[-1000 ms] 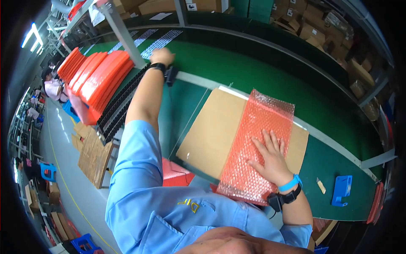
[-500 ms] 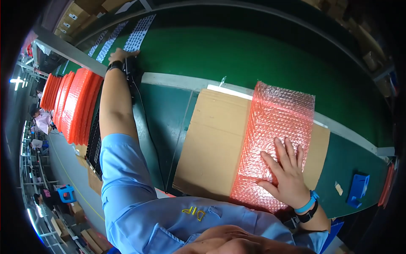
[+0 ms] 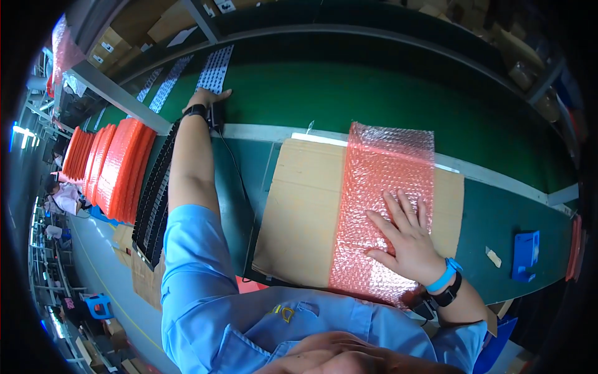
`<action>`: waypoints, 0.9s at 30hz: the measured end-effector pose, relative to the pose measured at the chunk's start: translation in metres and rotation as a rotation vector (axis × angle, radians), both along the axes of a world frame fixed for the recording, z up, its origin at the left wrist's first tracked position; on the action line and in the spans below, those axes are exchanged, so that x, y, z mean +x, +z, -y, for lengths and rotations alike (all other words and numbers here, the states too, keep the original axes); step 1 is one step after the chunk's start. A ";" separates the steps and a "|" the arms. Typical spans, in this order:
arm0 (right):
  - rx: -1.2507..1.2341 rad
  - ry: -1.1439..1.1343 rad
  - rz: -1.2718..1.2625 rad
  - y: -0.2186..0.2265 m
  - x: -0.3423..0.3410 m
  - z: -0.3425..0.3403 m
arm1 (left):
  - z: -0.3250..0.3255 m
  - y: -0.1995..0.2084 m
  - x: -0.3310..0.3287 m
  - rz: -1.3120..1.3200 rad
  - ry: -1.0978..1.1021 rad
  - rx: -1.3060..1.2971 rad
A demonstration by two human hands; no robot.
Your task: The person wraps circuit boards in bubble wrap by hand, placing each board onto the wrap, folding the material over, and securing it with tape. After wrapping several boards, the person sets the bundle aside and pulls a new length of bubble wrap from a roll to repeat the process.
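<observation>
My right hand (image 3: 403, 235) lies flat, fingers spread, on a sheet of red bubble wrap (image 3: 383, 187). The wrap is spread over a brown cardboard sheet (image 3: 302, 206) on the green worktable (image 3: 498, 212). That wrist carries a blue band and a black one. My left arm is stretched far out to the left, where my left hand (image 3: 208, 98) rests with fingers out on the green conveyor belt (image 3: 374, 93), next to a row of black panels with white dots (image 3: 215, 68). A small black device with a cable (image 3: 215, 117) sits at that wrist.
Stacks of red bubble-wrap bags (image 3: 115, 168) and black trays (image 3: 152, 193) stand to my left. A blue plastic holder (image 3: 525, 254) sits at the table's right end. Cardboard boxes (image 3: 134, 25) line the shelves behind the belt. Another person (image 3: 62, 196) works far left.
The view has swung, and the cardboard now sits more squarely in front of me. My left arm stays stretched to the belt; my right hand stays pressed on the bubble wrap.
</observation>
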State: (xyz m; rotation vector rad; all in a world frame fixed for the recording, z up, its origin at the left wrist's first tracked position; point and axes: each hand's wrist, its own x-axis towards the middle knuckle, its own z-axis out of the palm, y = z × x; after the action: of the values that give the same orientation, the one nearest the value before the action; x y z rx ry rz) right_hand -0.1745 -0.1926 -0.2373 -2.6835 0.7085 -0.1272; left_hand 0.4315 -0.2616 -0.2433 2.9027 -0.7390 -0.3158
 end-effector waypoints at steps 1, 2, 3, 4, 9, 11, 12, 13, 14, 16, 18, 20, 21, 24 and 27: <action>0.007 0.006 0.006 0.000 0.000 -0.001 | -0.004 0.003 0.003 -0.001 -0.007 -0.014; 0.013 0.003 0.006 0.000 -0.001 -0.002 | -0.003 0.005 0.002 -0.007 -0.024 -0.027; 0.020 0.000 0.006 -0.001 -0.001 -0.003 | -0.002 0.006 -0.001 -0.013 -0.041 -0.040; -0.002 -0.010 0.011 -0.002 -0.003 -0.004 | -0.001 0.005 -0.005 -0.008 -0.051 -0.062; -0.045 -0.002 0.058 -0.006 -0.004 -0.007 | 0.003 0.027 -0.046 0.004 0.046 -0.128; -0.083 -0.003 0.089 -0.006 -0.007 -0.009 | -0.002 0.036 -0.058 0.000 0.071 -0.158; -0.081 -0.003 0.090 -0.010 -0.008 -0.006 | -0.008 0.044 -0.057 -0.210 -0.067 -0.308; 0.122 0.002 0.218 -0.015 -0.009 0.000 | -0.017 0.049 -0.057 -0.421 -0.203 -0.456; 0.327 -0.019 0.347 -0.022 -0.012 0.011 | -0.018 0.062 -0.091 -0.562 -0.358 -0.510; 0.538 -0.044 0.483 -0.026 -0.020 0.031 | -0.041 0.101 -0.173 -0.769 -0.665 -0.539; 1.233 -0.095 0.797 -0.020 -0.024 0.050 | -0.066 0.118 -0.228 -0.861 -1.020 -0.538; 1.475 -0.124 0.979 -0.007 -0.028 0.056 | -0.085 0.128 -0.273 -0.919 -1.340 -0.499; 1.711 -0.154 1.163 -0.002 -0.031 0.057 | -0.093 0.134 -0.292 -0.946 -1.453 -0.443; 1.960 0.136 0.894 0.012 -0.056 0.061 | -0.113 0.147 -0.338 -0.427 -1.794 -0.230; 1.901 0.308 0.677 0.022 -0.060 0.058 | -0.113 0.129 -0.343 -0.440 -1.777 -0.202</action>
State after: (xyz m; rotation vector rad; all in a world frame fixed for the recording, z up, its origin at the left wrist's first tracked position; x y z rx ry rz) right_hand -0.2350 -0.2502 -0.2149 -0.7649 -0.0133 -0.1431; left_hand 0.0881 -0.1486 -0.1144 1.0953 -2.6282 -0.8173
